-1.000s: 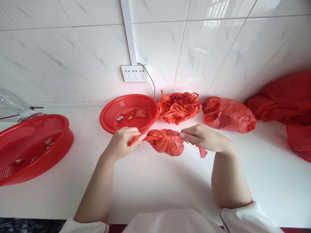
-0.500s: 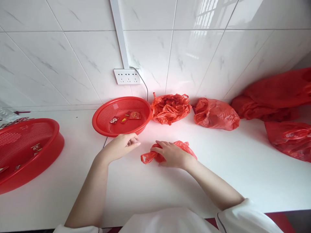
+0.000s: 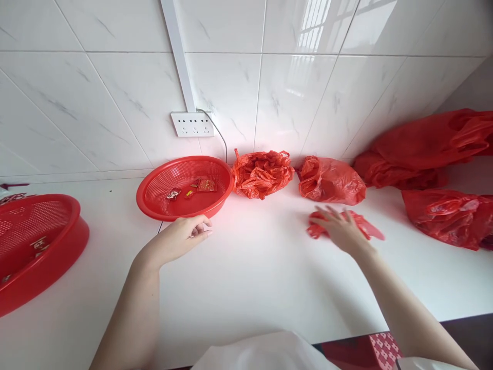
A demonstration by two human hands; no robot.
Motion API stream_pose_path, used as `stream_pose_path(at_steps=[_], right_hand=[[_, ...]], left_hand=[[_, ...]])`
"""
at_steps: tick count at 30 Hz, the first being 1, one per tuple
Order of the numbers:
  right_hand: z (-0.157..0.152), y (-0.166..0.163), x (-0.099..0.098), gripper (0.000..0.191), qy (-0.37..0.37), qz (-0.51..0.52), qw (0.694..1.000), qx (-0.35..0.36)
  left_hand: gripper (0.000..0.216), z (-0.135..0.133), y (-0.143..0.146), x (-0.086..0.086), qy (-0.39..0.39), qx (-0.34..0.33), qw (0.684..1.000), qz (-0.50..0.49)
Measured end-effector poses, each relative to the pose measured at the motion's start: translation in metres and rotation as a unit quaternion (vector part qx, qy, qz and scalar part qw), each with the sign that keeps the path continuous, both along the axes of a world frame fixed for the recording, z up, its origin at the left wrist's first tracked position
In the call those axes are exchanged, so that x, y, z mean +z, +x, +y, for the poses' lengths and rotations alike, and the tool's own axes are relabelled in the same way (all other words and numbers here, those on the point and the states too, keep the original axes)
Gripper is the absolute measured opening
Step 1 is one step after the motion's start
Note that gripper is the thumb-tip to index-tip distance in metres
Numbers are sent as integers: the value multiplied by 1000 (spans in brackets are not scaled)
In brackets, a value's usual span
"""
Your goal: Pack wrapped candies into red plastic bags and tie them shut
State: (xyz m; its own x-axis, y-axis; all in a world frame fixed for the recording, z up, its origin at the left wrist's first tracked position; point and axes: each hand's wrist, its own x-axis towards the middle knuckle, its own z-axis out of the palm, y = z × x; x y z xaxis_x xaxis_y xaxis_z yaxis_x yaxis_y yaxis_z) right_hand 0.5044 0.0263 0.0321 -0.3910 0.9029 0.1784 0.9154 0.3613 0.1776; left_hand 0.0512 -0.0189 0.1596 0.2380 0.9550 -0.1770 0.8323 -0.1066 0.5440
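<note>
My left hand [image 3: 183,239] rests by the front rim of a round red plastic basket [image 3: 152,208], its fingers loosely curled with nothing seen in them. Inside that basket lie several small wrapped packets [image 3: 207,185]. Over to the right, my right hand [image 3: 341,228] is on top of a crumpled red plastic bag [image 3: 364,226], its blurred fingers over the bag's left part. The palm hides the middle of the bag, and what the bag holds cannot be made out.
Another red basket [image 3: 77,226] with small packets stands at the left. Along the wall are a heap of red bags [image 3: 264,174], a filled red bag [image 3: 333,180] and more red bags [image 3: 431,141] at the right. A socket strip [image 3: 191,125] is on the tiles.
My right hand has moved to the right with the red plastic bag, from mid-table to in front of the filled bag. My left hand stays by the basket. The view has shifted slightly right.
</note>
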Motion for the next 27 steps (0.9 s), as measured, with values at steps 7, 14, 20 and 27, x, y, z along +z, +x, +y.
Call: stream_pose_path(at_steps=[7, 14, 20, 27], right_hand=[[42, -20, 51, 45, 78, 57, 992, -78], [94, -148, 54, 30, -21, 258, 965, 33], [126, -185, 37, 22, -30, 353, 935, -28], [115, -169, 55, 30, -29, 497, 866, -47]], left_hand=[[33, 1, 2, -1, -32, 8, 999, -14], [32, -2, 1, 1, -28, 2, 999, -18], [35, -2, 2, -3, -27, 0, 999, -39], [37, 8, 27, -23, 10, -47, 996, -70]])
